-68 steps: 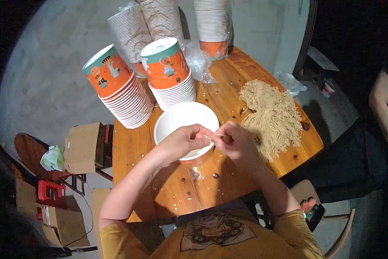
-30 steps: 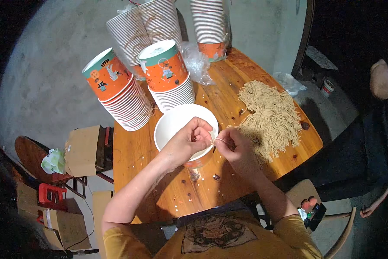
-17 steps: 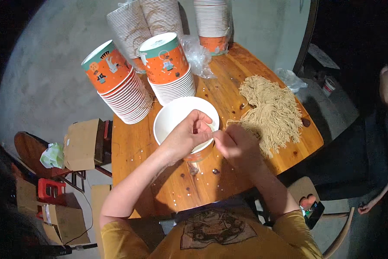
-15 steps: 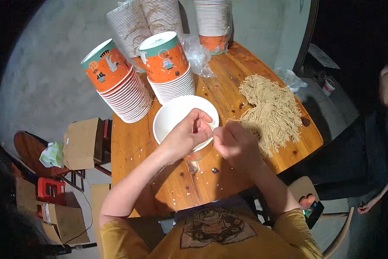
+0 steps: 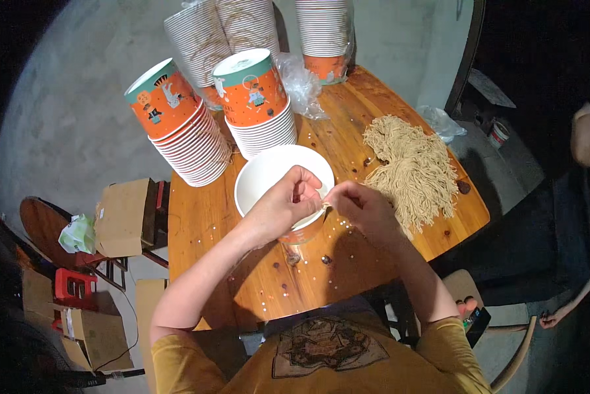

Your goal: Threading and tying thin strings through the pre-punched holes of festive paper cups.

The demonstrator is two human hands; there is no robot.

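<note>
My left hand (image 5: pixel 285 205) is over a white paper tub (image 5: pixel 259 167) with an orange outside, standing open on the wooden table. Its fingers are curled, thumb and forefinger pinched together. Close against it, my right hand (image 5: pixel 364 211) also pinches, its fingertips almost touching the left ones. A short bit of beige string (image 5: pixel 326 205) shows between the two sets of fingertips, at the tub's right rim; much of it is hidden by the fingers. To the right of my right hand lies a loose heap of beige strings (image 5: pixel 413 167).
Behind the tub stand two stacks of upside-down orange paper tubs, one left (image 5: pixel 170 111) and one nearer the middle (image 5: pixel 252 95). Wrapped stacks (image 5: pixel 321 33) rise farther back, by crumpled clear plastic (image 5: pixel 301 85). White specks dot the wooden table (image 5: pixel 242 299). Cardboard boxes (image 5: pixel 125 217) stand left.
My right hand has turned and shifted slightly right, its fingers straighter, and the beige string between the fingertips shows more plainly. My left hand stays in nearly the same place.
</note>
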